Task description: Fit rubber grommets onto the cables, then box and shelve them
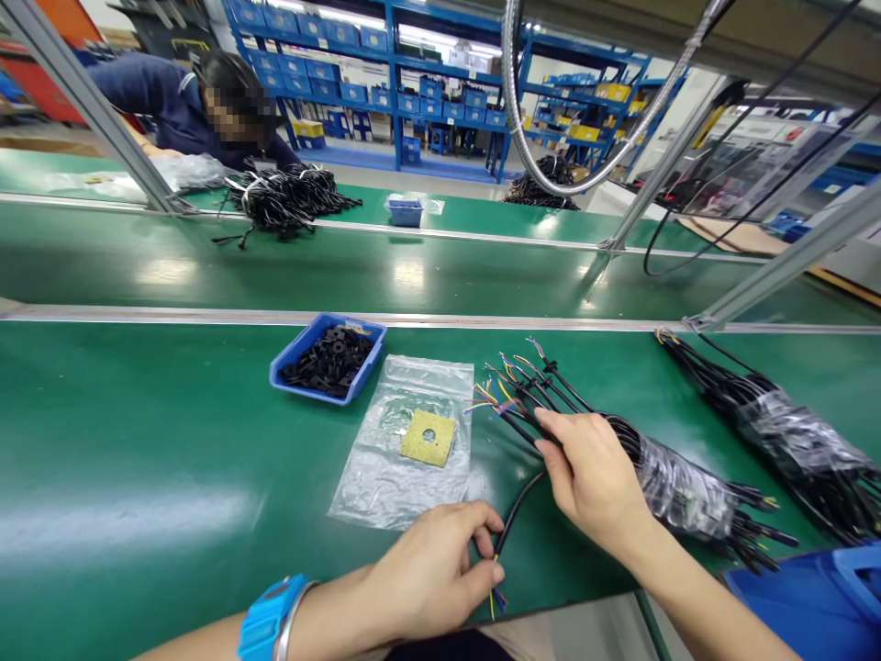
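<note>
My left hand (440,565) is closed near the table's front edge. Its thumb and fingers pinch a black cable (521,503) close to an end where thin coloured wires (498,601) stick out. To the right, my right hand (596,473) is closed over a group of black cables (565,395), thumb and forefinger on one of them. Stripped coloured wires (492,397) fan out at their far ends, and small black pieces (549,366) sit on some. Behind that hand, the cable bundle (688,487) is wrapped in clear film.
A clear plastic bag (385,468) carries a yellow square plate with a hole (428,438). A blue tray (276,370) holds small black parts. Another wrapped cable bundle (791,431) lies right, above a blue bin (812,601). Across the table a co-worker (165,101) bends beside piled cables (289,197).
</note>
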Demonstrator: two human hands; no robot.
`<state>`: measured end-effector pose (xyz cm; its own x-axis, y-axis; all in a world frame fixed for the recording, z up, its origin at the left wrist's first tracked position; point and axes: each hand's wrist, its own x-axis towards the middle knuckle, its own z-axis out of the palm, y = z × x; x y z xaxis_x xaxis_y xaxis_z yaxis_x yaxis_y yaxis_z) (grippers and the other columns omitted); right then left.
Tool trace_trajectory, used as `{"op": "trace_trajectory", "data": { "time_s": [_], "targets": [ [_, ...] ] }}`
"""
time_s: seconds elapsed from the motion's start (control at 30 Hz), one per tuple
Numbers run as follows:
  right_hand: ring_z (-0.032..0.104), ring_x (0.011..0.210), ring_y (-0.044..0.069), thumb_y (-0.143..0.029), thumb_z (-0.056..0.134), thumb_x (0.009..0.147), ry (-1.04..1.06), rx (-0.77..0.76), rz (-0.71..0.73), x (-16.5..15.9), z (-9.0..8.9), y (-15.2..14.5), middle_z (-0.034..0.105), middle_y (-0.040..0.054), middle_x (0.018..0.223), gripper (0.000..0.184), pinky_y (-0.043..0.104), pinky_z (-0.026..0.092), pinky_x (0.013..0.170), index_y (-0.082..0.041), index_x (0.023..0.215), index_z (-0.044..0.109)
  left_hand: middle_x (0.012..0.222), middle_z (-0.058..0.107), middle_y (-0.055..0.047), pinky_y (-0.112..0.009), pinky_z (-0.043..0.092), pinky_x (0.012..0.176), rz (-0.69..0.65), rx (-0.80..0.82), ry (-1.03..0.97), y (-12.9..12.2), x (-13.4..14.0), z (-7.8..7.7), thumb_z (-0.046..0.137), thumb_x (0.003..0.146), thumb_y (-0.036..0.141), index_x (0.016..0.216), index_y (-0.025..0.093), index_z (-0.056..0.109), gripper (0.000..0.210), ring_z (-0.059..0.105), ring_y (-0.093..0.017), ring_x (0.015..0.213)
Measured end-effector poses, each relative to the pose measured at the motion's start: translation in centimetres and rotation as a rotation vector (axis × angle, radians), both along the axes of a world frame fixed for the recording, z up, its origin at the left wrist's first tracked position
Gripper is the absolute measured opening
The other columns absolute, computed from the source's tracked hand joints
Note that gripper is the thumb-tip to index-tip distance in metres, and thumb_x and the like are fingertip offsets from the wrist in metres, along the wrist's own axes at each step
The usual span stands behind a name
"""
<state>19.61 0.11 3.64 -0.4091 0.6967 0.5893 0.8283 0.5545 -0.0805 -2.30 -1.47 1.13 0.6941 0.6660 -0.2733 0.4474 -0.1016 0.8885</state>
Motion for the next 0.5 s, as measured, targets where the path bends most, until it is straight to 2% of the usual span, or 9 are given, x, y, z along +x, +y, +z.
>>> {"op": "trace_trajectory", "data": {
  "time_s": [0.03,0.1,0.2,0.27,0.3,0.37,0.43,0.5],
  "targets": [
    [0.053,0.088,0.023,-0.007,0.050,0.087,-0.037,0.024,-0.006,-0.3,-0.1,-0.3,0.061,0.0131,0.098,0.036,0.038,0.045,0.076,-0.009,0.122,0.049,0.094,0.068,0.000,-0.024,0.044,0.061,0.016,-0.021,-0.017,-0.1,0.0,-0.1,0.057,0.077,0.023,0.110,0.021,0.057,0.033,0.059,-0.010,0.060],
    [0.053,0.091,0.023,-0.002,0.047,0.084,-0.079,-0.009,0.111,-1.0,-0.3,-1.2,0.061,0.0135,0.099,0.038,0.038,0.045,0.078,-0.008,0.121,0.050,0.095,0.066,0.000,-0.024,0.044,0.060,0.038,-0.065,-0.049,-0.2,-0.1,-0.4,0.057,0.077,0.023,0.110,0.021,0.053,0.034,0.059,-0.010,0.061],
    [0.053,0.096,0.022,-0.005,0.043,0.081,-0.150,-0.327,0.356,-1.6,-0.6,-2.5,0.061,0.0113,0.103,0.038,0.040,0.043,0.088,-0.010,0.117,0.053,0.090,0.064,0.001,-0.023,0.042,0.057,0.086,-0.126,-0.090,-0.4,-0.3,-0.7,0.057,0.077,0.024,0.102,0.019,0.050,0.026,0.057,-0.009,0.062],
    [0.052,0.097,0.021,-0.010,0.044,0.083,-0.195,-0.483,0.384,-1.7,-1.0,-2.8,0.061,0.0098,0.103,0.032,0.046,0.037,0.098,-0.012,0.113,0.055,0.087,0.063,0.001,-0.022,0.043,0.057,0.124,-0.199,-0.140,-0.5,-0.3,-0.8,0.057,0.078,0.024,0.100,0.019,0.048,0.024,0.055,-0.009,0.063],
    [0.052,0.094,0.020,-0.012,0.044,0.085,-0.199,-0.492,0.381,-1.6,-1.2,-2.8,0.061,0.0087,0.099,0.026,0.046,0.036,0.098,-0.013,0.109,0.056,0.086,0.062,0.001,-0.022,0.044,0.057,0.140,-0.237,-0.166,-0.5,-0.3,-0.9,0.059,0.077,0.025,0.100,0.019,0.048,0.026,0.055,-0.010,0.064],
    [0.050,0.080,0.017,-0.015,0.044,0.090,-0.174,-0.433,0.377,-1.6,-1.9,-2.6,0.059,0.0051,0.083,0.015,0.039,0.041,0.085,-0.015,0.095,0.059,0.085,0.061,0.002,-0.022,0.044,0.058,0.151,-0.255,-0.188,-0.5,-0.2,-0.9,0.065,0.074,0.028,0.100,0.019,0.047,0.032,0.055,-0.010,0.065],
    [0.045,0.071,0.016,-0.016,0.044,0.092,-0.134,-0.356,0.387,-1.6,-2.5,-2.2,0.054,0.0034,0.073,0.017,0.032,0.038,0.068,-0.015,0.085,0.059,0.083,0.061,0.001,-0.023,0.045,0.059,0.160,-0.147,-0.157,-0.5,-0.1,-0.9,0.065,0.076,0.030,0.099,0.019,0.050,0.030,0.056,-0.011,0.067],
    [0.042,0.068,0.015,-0.017,0.042,0.093,-0.096,-0.309,0.395,-1.7,-3.0,-1.8,0.053,0.0036,0.072,0.019,0.030,0.034,0.062,-0.015,0.084,0.058,0.085,0.064,-0.001,-0.025,0.046,0.064,0.163,0.025,-0.126,-0.4,-0.1,-0.8,0.057,0.083,0.028,0.099,0.019,0.053,0.019,0.059,-0.013,0.072]
  ]
}}
